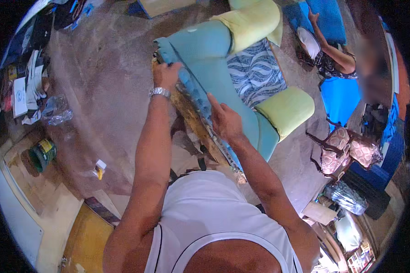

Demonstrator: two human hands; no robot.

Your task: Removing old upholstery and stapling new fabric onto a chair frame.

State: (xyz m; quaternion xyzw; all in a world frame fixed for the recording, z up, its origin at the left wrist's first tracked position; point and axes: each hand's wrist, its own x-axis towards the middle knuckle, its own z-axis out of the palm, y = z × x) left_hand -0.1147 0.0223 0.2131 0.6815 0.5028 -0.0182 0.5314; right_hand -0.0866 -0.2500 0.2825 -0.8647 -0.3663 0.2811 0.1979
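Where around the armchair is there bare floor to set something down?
Bare concrete floor lies left of the teal armchair, between it and the plastic bag and green can. The right side is crowded by a wooden chair and bundles.

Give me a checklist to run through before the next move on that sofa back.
1. Left hand grips the teal fabric at the upper corner: ok.
2. Right hand pressed on the fabric edge: ok.
3. Fabric flat between the hands: cannot tell.
4. Wood frame edge exposed below the fabric: ok.
5. Tool in either hand: not ok, both bare.
6. Other person apart from the sofa: ok.
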